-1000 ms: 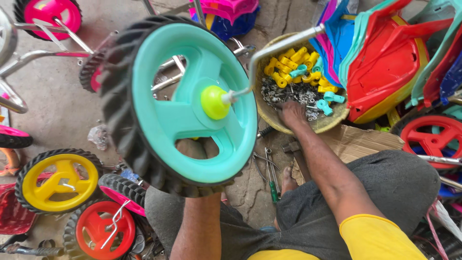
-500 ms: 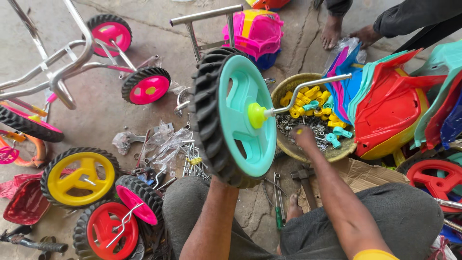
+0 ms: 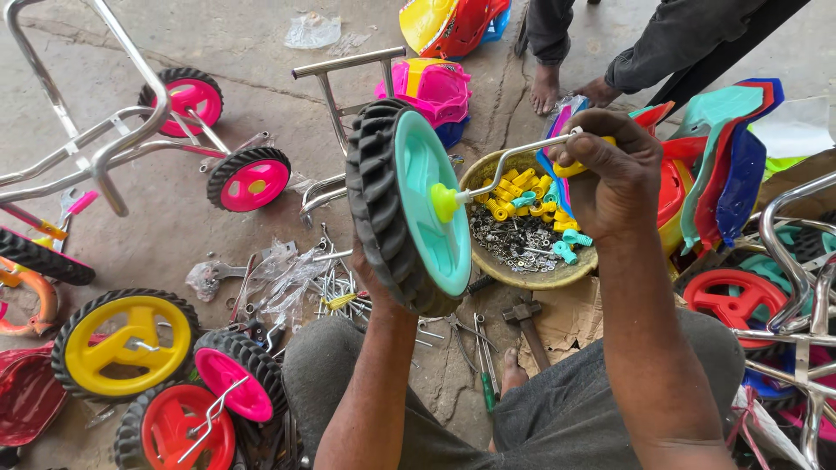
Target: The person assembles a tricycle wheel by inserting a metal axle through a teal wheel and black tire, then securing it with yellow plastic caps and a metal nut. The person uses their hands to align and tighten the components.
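Observation:
My left hand [image 3: 370,277] grips the black tread of a teal plastic wheel [image 3: 422,204], held upright in front of me. A yellow-green hub cap [image 3: 444,202] sits at the wheel's centre, and a bent metal crank rod [image 3: 514,161] runs from it to my right hand [image 3: 614,170]. That hand is closed around the rod's far end, where a yellow plastic sleeve [image 3: 573,165] shows between the fingers. Behind the rod stands a round basket [image 3: 531,274] with yellow and teal plastic caps and small metal parts.
Loose wheels lie at the lower left: yellow [image 3: 126,344], pink [image 3: 231,383], red [image 3: 178,426]. A tricycle frame [image 3: 96,152] with pink wheels stands at the left. Stacked coloured seats [image 3: 723,148] are at the right. A hammer [image 3: 527,326], pliers [image 3: 483,348] and another person's feet [image 3: 566,87] are nearby.
My right hand left the basket and took hold of the rod's outer end with a yellow sleeve. The wheel turned more edge-on and the view tilted up.

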